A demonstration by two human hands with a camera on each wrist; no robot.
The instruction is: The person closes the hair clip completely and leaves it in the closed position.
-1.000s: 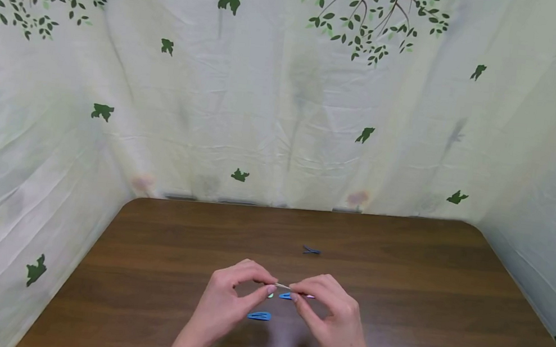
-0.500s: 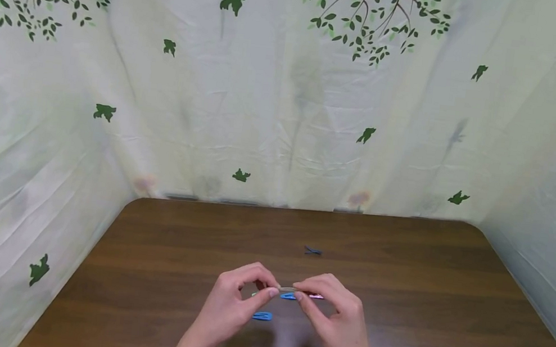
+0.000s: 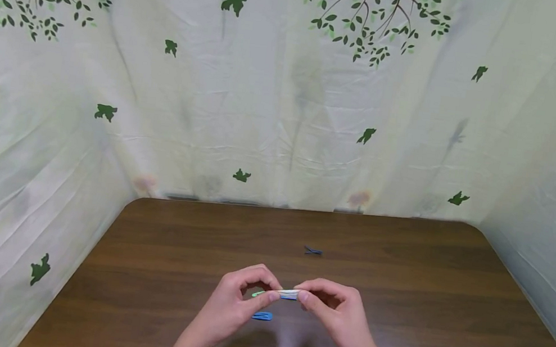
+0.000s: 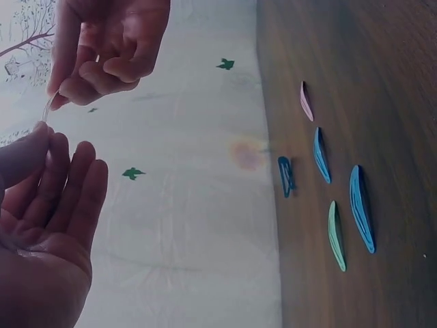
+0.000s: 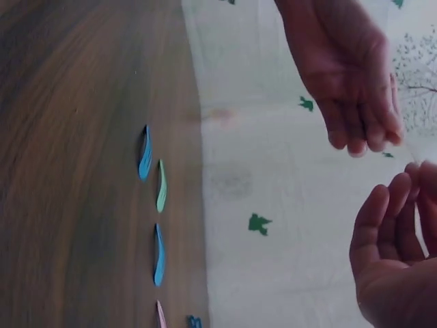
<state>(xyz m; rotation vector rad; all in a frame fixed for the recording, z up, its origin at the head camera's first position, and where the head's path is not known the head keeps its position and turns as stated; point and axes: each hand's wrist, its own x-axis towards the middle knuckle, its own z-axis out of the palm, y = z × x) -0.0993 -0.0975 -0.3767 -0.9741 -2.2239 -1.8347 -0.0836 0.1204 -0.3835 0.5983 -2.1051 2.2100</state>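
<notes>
Between the fingertips of both hands is a thin, pale snap hair clip [image 3: 289, 291], held level above the table. My left hand [image 3: 239, 299] pinches its left end with thumb and index finger. At the other end, the thumb and fingers of my right hand [image 3: 339, 318] pinch it. The left wrist view shows the clip edge-on as a slim curved strip. Below lie two blue snap clips [image 4: 362, 208], a green clip [image 4: 337, 236] and a pink clip [image 4: 306, 102], all apart from the hands. In the head view, the right hand hides the pink one.
A dark blue clip [image 3: 313, 251] with its parts spread lies farther back on the brown wooden table [image 3: 190, 232]. A pale curtain [image 3: 291, 141] printed with leaves and birds hangs behind the table and along both sides.
The pale clip has turned from a thin edge to show more of its face. My left hand has shifted slightly right, and the pink clip is now covered in the head view.
</notes>
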